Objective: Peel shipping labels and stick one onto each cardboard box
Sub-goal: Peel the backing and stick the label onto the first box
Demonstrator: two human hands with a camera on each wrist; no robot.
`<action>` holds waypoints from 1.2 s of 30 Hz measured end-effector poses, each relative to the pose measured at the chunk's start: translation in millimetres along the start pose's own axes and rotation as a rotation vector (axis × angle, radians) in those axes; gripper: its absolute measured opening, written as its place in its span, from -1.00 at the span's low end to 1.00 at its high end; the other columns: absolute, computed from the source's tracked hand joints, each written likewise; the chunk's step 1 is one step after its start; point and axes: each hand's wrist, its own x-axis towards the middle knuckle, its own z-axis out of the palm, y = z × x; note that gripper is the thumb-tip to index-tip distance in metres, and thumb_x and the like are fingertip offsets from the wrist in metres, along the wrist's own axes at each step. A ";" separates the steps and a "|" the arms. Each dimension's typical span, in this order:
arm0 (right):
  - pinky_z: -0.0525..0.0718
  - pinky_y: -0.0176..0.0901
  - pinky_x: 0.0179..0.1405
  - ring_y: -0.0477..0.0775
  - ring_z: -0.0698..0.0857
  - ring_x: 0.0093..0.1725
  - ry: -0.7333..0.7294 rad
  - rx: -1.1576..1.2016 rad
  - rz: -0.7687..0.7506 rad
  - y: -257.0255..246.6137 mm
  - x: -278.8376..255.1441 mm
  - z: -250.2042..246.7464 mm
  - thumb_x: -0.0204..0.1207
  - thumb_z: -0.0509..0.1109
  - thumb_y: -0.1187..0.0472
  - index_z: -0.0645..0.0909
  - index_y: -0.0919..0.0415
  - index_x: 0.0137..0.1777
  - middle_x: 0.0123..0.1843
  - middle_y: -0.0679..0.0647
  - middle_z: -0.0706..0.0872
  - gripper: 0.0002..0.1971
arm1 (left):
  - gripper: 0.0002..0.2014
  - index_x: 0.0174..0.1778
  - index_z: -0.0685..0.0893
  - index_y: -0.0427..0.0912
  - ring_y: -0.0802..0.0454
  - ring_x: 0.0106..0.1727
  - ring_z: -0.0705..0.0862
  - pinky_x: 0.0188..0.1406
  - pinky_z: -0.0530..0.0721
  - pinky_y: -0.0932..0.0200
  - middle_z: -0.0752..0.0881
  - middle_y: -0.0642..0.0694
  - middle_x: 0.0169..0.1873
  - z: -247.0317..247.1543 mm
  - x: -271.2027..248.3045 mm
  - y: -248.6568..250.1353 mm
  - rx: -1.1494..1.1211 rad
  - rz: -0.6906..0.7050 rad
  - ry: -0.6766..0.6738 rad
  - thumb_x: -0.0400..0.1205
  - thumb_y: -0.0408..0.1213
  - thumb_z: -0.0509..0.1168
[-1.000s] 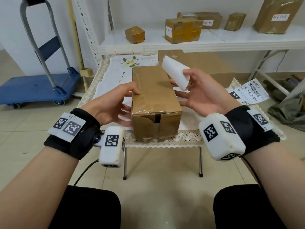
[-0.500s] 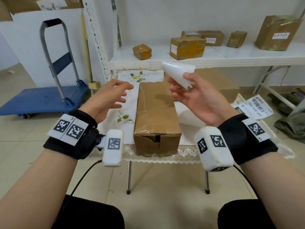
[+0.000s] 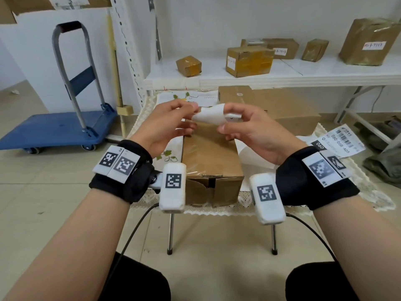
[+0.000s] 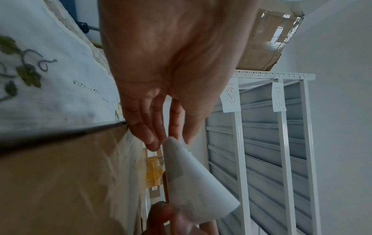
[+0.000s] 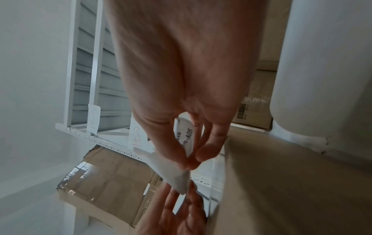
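Curled label pinched between both hands above the box

Held in the air over the long cardboard box (image 3: pixel 211 153) on the small table (image 3: pixel 225 206): a white shipping label (image 3: pixel 209 117), rolled into a loose cone. Right hand (image 3: pixel 249 129) gripping the wide end between thumb and fingers; left hand (image 3: pixel 167 124) pinching at the pointed corner. Light, thin, floppy, probably prone to curling and to sticking to itself once peeled; best taken at a corner, backing separated there.
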 end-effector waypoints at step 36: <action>0.76 -0.16 -0.08 0.10 0.77 0.08 0.159 0.047 -0.045 6.9 -4.6 4.0 0.66 0.04 0.52 0.66 0.41 0.38 0.46 0.30 0.61 -0.56 | -0.83 0.08 0.84 -0.27 0.06 -0.20 0.80 -0.05 0.78 0.22 0.83 -0.21 0.08 -4.6 -6.0 -5.0 -0.033 0.069 -0.040 0.67 -0.50 0.38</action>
